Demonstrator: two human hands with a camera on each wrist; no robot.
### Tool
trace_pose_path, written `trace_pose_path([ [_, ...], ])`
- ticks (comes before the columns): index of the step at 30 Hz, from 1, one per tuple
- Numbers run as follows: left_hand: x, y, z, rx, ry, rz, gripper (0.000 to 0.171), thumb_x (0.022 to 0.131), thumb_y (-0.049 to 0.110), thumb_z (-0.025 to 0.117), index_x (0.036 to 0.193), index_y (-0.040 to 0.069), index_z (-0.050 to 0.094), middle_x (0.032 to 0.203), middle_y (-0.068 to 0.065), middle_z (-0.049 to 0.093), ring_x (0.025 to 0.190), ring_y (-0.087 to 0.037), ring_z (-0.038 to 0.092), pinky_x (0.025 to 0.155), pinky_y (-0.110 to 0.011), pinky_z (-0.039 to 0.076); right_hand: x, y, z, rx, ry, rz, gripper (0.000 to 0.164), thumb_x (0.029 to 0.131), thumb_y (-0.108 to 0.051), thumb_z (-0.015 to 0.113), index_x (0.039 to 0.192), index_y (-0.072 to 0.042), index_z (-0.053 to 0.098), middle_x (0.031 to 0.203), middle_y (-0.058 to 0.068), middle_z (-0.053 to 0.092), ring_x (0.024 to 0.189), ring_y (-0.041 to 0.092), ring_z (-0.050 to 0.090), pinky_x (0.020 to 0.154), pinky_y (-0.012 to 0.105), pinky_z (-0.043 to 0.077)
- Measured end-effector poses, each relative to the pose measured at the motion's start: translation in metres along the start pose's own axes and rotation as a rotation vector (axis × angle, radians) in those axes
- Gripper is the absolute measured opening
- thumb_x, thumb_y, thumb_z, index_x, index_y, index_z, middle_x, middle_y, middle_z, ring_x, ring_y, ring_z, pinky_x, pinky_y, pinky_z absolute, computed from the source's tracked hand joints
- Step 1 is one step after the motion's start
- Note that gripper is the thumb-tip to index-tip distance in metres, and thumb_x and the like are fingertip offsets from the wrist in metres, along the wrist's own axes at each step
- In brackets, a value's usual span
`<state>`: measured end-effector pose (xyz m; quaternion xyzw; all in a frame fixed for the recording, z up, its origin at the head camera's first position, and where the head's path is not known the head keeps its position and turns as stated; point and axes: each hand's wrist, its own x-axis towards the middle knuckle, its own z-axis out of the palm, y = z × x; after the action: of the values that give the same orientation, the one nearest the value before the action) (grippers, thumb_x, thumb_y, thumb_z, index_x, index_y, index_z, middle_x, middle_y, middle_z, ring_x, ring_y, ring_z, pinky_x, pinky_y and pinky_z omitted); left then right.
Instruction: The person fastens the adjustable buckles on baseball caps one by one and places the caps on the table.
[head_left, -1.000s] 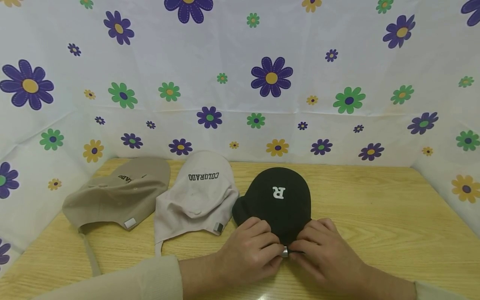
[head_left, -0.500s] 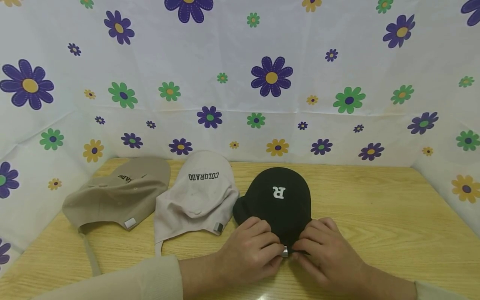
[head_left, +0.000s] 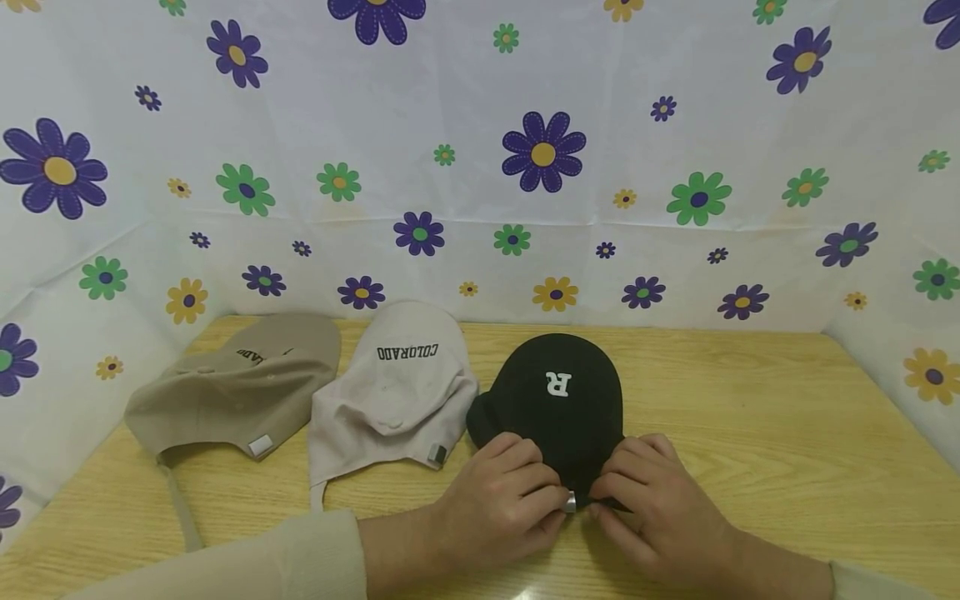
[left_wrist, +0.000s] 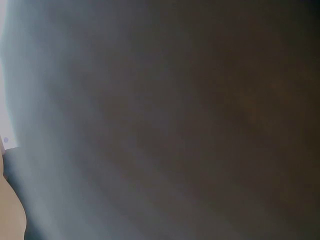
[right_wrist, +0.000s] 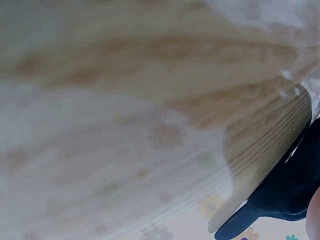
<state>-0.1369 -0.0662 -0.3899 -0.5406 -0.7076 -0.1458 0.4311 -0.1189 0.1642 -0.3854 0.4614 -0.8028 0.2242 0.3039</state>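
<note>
A black cap [head_left: 562, 417] with a white letter R lies on the wooden table, its near edge between the two hands. At its silver buckle [head_left: 571, 502] my left hand [head_left: 498, 500] pinches the near edge with curled fingers. My right hand [head_left: 660, 504] grips the dark strap just right of the buckle, between thumb and fingers. Fingers cover part of the strap and the cap's lower rim. The left wrist view is mostly a dark blur, with a bit of skin at its left edge. In the right wrist view, part of the black cap [right_wrist: 285, 190] shows at lower right.
Left of the black cap lie a pale cap [head_left: 405, 383] lettered COLORADO and a brown cap [head_left: 240, 392], both with straps hanging toward the near side. The wooden table [head_left: 765, 400] extends to the right. A flower-printed cloth [head_left: 465, 100] hangs behind it.
My right hand has shifted slightly right along the strap, away from the buckle. My left hand and the other caps stay in place.
</note>
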Motion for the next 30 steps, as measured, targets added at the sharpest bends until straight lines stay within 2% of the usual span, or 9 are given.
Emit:
trace_pose_path([
  [6, 0.0, -0.0002, -0.0003, 0.002, -0.003, -0.002, 0.014, 0.083, 0.016, 0.061, 0.083, 0.017, 0.075, 0.078, 0.009, 0.067, 0.073, -0.011, 0.054, 0.074, -0.026, 0.045, -0.0002, -0.0002, -0.0009, -0.001, -0.017, 0.031, 0.022, 0.099, -0.03, 0.053, 0.082, -0.021, 0.064, 0.084, -0.013, 0.057, 0.083, 0.007, 0.051, 0.085, 0.027, 0.033],
  [12, 0.0002, -0.0002, -0.0001, 0.006, 0.004, 0.004, 0.017, 0.085, 0.017, 0.058, 0.082, 0.017, 0.075, 0.077, 0.009, 0.067, 0.073, -0.011, 0.054, 0.074, -0.025, 0.045, 0.0003, 0.0006, 0.0005, -0.005, 0.02, -0.007, 0.024, 0.1, -0.029, 0.05, 0.082, -0.019, 0.063, 0.084, -0.012, 0.057, 0.082, 0.007, 0.051, 0.085, 0.028, 0.033],
  [22, 0.0, 0.0002, -0.0003, -0.005, -0.002, -0.003, 0.009, 0.081, 0.016, 0.065, 0.082, 0.017, 0.075, 0.077, 0.009, 0.067, 0.073, -0.011, 0.053, 0.074, -0.025, 0.045, 0.0003, 0.0015, 0.0022, -0.003, 0.056, -0.029, 0.025, 0.099, -0.027, 0.047, 0.08, -0.019, 0.061, 0.082, -0.012, 0.055, 0.081, 0.008, 0.05, 0.084, 0.029, 0.033],
  [30, 0.0005, 0.0001, 0.0004, 0.013, 0.014, 0.006, 0.015, 0.085, 0.017, 0.06, 0.081, 0.017, 0.074, 0.076, 0.009, 0.067, 0.072, -0.011, 0.053, 0.074, -0.025, 0.045, 0.0021, 0.0017, 0.0033, -0.009, 0.106, -0.045, 0.018, 0.092, -0.021, 0.05, 0.078, -0.018, 0.06, 0.08, -0.011, 0.054, 0.079, 0.008, 0.049, 0.081, 0.028, 0.033],
])
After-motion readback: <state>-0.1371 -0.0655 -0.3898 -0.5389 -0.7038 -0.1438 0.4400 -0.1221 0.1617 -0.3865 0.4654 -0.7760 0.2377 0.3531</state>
